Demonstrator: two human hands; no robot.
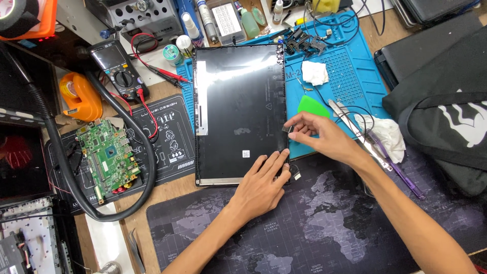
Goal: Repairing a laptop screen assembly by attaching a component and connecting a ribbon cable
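Note:
A black screen panel (238,101) lies face down across a blue work mat (350,76) and a dark map-printed desk mat (314,233). My left hand (261,185) rests flat on the panel's lower right corner, fingers spread. My right hand (317,134) pinches a small dark part (291,129) at the panel's right edge between thumb and forefinger. A small black connector on a cable (296,176) lies just beyond the left hand's fingertips. A green plastic pry pick (312,105) sits on the blue mat behind the right hand.
A green circuit board (107,157) lies on a black mat at left, ringed by a thick black hose (147,172). A multimeter (117,68) with red leads, an orange tape dispenser (78,96), tweezers (350,122), white tissues (388,134), a purple brush (398,170) and a black bag (446,116) surround the panel.

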